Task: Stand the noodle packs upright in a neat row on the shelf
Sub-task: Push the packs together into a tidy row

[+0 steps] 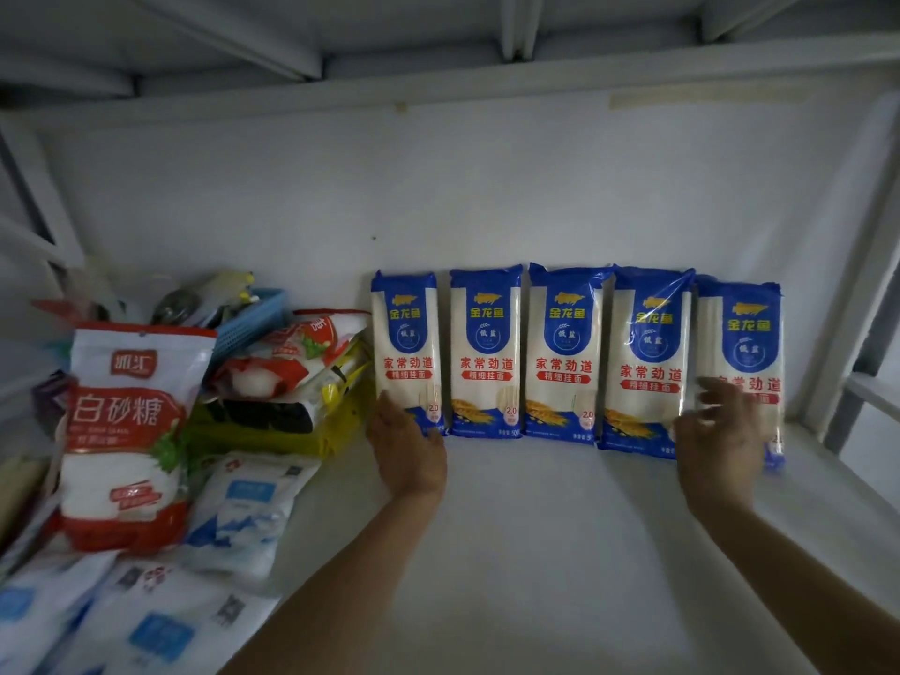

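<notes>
Several blue-and-white noodle packs stand upright side by side against the back wall of the white shelf (560, 528). My left hand (406, 443) rests flat against the lower edge of the leftmost noodle pack (406, 343), fingers together. My right hand (721, 431), blurred, has its fingers spread over the bottom of the rightmost noodle pack (740, 343) and the edge of the neighbouring pack (647, 358). Two more packs (485, 348) (565, 353) stand untouched in the middle. Neither hand closes around a pack.
A red-and-white sugar bag (124, 431) stands at the left, with white-and-blue salt bags (243, 509) lying in front. A pile of mixed packets (287, 377) and a blue basket (253, 316) sit beside the leftmost pack. A shelf upright (857, 309) stands at the right.
</notes>
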A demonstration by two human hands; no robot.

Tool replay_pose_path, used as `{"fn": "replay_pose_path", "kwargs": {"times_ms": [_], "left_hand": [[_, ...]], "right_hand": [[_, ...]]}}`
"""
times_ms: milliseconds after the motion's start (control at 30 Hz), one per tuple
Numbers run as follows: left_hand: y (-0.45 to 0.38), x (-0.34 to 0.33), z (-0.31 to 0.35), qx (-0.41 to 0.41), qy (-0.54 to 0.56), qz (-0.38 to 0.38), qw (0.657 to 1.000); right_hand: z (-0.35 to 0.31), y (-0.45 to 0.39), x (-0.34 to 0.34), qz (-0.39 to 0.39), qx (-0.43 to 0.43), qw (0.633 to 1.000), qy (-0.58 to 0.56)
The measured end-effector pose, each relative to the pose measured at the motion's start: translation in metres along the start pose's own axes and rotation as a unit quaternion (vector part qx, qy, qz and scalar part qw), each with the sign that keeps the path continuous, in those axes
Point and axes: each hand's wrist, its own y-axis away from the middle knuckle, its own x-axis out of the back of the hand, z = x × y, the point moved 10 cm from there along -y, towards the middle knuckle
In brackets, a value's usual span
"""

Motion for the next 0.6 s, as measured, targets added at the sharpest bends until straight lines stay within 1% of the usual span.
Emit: {"fn": "replay_pose_path", "kwargs": {"times_ms": [67, 133, 167, 200, 233, 333, 400, 467, 600], "left_hand": [[-0.016, 0.002, -0.017, 0.035, -0.009, -0.014, 0.999], [-0.027, -0.003, -0.031, 0.061, -0.015, -0.044, 0.997], [-0.031, -0.004, -0.037, 0.069, -0.008, -0.058, 0.996], [-0.035, -0.007, -0.042, 0.071, 0.004, -0.071, 0.995], [-0.037, -0.010, -0.044, 0.067, 0.022, -0.084, 0.994], [-0.045, -0.011, -0.033, 0.020, 0.108, -0.084, 0.990], [-0.045, -0.010, -0.026, 0.001, 0.143, -0.080, 0.986], [-0.046, -0.012, -0.024, -0.010, 0.154, -0.087, 0.984], [-0.048, -0.018, -0.033, 0.007, 0.113, -0.120, 0.986]], "right_hand": [[-0.039, 0.031, -0.051, -0.125, 0.026, 0.990, -0.058], [-0.073, 0.074, -0.107, -0.271, 0.023, 0.959, -0.083], [-0.087, 0.096, -0.133, -0.335, 0.026, 0.939, -0.075], [-0.097, 0.117, -0.156, -0.382, 0.030, 0.922, -0.061], [-0.108, 0.133, -0.173, -0.412, 0.036, 0.909, -0.047], [-0.130, 0.155, -0.206, -0.434, 0.035, 0.899, -0.039], [-0.132, 0.154, -0.219, -0.436, -0.006, 0.899, -0.031], [-0.131, 0.152, -0.225, -0.437, -0.037, 0.899, -0.015], [-0.132, 0.153, -0.226, -0.428, -0.039, 0.903, -0.004]]}}
